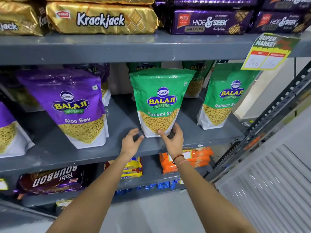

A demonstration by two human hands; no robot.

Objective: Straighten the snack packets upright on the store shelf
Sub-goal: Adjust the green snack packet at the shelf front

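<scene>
Both hands are being held at the base of the green Ratlami Sev packet, which is standing upright near the front edge of the grey middle shelf. Its lower right corner is being pinched by the right hand; the left hand is being kept open, fingers apart, just beside its lower left corner. A purple Aloo Sev packet is leaning further left

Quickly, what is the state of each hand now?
Left hand: open, fingers curled, holding nothing, beside the green Ratlami Sev packet.
Right hand: gripping the bottom of that packet.
</scene>
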